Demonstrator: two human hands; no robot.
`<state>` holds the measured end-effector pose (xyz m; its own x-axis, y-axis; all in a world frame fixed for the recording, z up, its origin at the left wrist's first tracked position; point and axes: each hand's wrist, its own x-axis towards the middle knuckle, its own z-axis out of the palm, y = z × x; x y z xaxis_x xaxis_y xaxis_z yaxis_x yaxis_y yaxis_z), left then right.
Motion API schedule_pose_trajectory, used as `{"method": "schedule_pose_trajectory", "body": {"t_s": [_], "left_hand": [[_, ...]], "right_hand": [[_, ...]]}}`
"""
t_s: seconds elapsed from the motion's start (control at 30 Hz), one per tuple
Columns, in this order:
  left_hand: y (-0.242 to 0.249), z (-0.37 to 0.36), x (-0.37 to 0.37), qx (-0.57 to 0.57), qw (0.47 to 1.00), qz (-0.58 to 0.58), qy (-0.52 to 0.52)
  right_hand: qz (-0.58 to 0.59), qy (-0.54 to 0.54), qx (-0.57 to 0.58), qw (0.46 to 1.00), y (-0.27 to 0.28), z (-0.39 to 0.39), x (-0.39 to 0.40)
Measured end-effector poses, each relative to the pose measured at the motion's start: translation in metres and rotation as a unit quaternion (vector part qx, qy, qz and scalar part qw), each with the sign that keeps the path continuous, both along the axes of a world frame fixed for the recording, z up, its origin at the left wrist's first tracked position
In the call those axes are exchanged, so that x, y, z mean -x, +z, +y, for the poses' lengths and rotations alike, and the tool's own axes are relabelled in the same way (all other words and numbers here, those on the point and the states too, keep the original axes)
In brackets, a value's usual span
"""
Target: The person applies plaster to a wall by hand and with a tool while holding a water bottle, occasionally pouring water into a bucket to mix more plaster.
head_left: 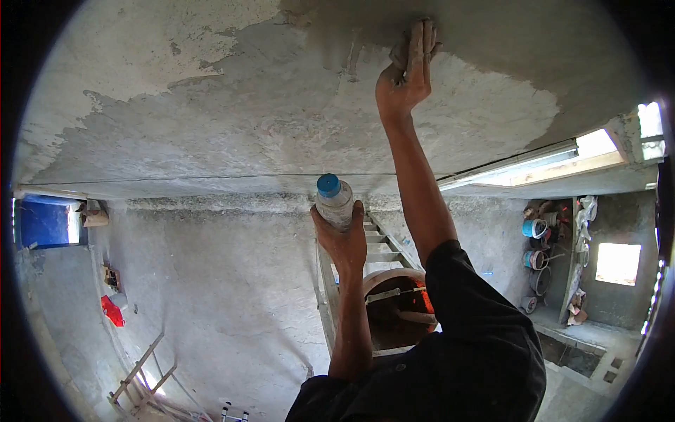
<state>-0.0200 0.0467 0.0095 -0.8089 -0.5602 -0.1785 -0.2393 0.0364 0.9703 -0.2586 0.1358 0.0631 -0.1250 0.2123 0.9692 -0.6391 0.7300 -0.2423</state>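
My left hand (342,239) is closed around a clear plastic bottle (336,205) with a blue cap, held upright in front of the wall. Higher up and to the right, my right hand (413,67) is pressed to the grey plastered surface (281,119). Its fingers are together around a greyish, cloth-like or sponge-like piece (400,53), partly hidden by the hand. Darker, damp-looking plaster surrounds that hand, and paler patches lie to the left.
Below my arms stands a ladder (380,247) with a large round bucket (376,279) holding tools. Several buckets (534,228) line the right side. A window opening (562,160) is at upper right. Wooden framing (140,366) and a red item (112,311) are at lower left.
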Motion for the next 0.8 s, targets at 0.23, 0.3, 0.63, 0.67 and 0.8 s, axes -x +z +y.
{"method": "schedule_pose_trajectory", "body": {"t_s": [0.23, 0.3, 0.63, 0.67, 0.8], "left_hand": [[-0.004, 0.000, 0.000, -0.020, 1.000, 0.019, 0.001], [-0.006, 0.000, 0.000, -0.014, 1.000, 0.024, 0.001], [-0.004, 0.000, -0.001, -0.002, 1.000, -0.004, -0.003], [-0.004, -0.001, -0.002, -0.001, 1.000, -0.005, -0.002], [-0.005, -0.001, 0.000, -0.020, 1.000, 0.007, -0.002]], "right_hand": [[-0.170, 0.207, -0.253, 0.930, -0.049, -0.021, -0.023], [-0.132, 0.246, -0.281, 0.918, -0.035, -0.016, -0.023], [-0.130, 0.129, -0.284, 0.941, -0.040, -0.026, 0.002], [-0.143, 0.191, -0.352, 0.905, -0.041, -0.032, -0.005], [-0.077, 0.145, -0.262, 0.951, -0.018, -0.022, -0.011]]}}
